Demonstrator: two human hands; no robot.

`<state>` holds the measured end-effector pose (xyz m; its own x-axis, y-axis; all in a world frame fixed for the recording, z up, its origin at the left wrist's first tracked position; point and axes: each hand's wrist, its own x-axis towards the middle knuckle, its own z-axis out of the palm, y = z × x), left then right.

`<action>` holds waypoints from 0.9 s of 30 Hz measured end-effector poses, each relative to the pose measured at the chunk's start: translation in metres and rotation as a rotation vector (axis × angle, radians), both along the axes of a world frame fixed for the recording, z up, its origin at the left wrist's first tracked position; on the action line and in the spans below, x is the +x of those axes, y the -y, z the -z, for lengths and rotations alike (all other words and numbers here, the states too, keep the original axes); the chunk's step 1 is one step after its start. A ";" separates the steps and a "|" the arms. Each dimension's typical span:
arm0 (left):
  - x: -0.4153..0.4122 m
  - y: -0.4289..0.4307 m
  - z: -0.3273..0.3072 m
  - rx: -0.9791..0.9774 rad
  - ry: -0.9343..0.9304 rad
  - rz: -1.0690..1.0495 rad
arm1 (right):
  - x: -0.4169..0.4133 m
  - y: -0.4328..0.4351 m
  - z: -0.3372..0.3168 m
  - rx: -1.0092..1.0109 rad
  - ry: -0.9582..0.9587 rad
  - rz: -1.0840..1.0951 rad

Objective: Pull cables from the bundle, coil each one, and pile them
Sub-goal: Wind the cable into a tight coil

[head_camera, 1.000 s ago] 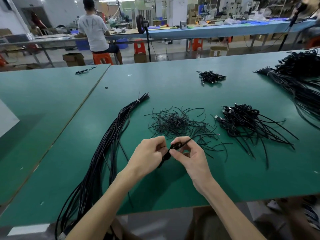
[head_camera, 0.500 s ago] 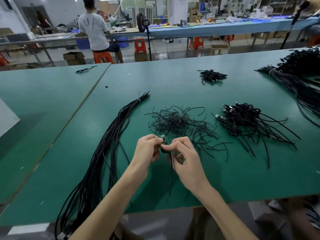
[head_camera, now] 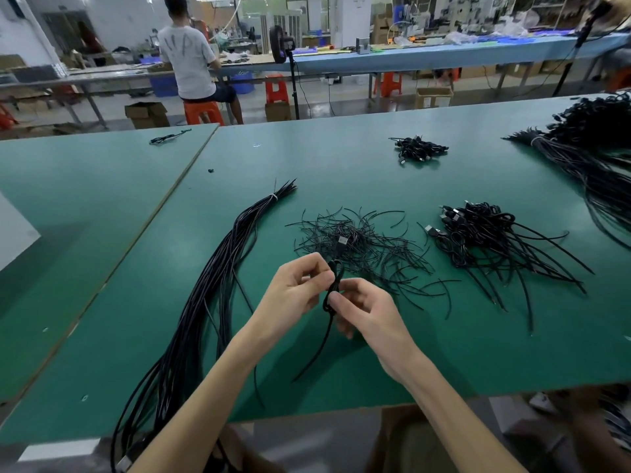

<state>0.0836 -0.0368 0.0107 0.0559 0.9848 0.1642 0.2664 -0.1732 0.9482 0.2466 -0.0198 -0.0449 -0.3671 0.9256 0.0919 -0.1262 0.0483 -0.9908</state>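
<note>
Black cable (head_camera: 338, 272): left hand (head_camera: 295, 290), right hand (head_camera: 370, 310)

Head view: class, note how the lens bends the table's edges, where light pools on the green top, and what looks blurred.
In the head view the green table shows a slanted, curved far edge, a wide-angle effect; a pale sheen sits left of the cable bundle; soft shadow lies under the right hand, whose lower fingertips look smeared; the cable it pinches looks sharp.

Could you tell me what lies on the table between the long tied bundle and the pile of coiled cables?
In the head view, a loose heap of thin black strands lies between the bundle and the coiled pile.
</note>
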 end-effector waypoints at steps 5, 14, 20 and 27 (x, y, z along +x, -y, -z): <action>0.002 -0.003 0.002 -0.031 -0.014 -0.051 | 0.000 -0.002 0.003 0.093 0.041 0.056; 0.003 -0.002 0.012 -0.164 0.012 -0.067 | -0.001 0.000 0.002 0.103 0.057 0.146; -0.001 -0.003 0.015 -0.131 0.006 -0.074 | -0.001 0.001 0.003 0.110 0.069 0.183; -0.002 -0.006 0.026 -0.140 -0.011 -0.079 | -0.003 0.001 0.003 0.172 0.173 0.250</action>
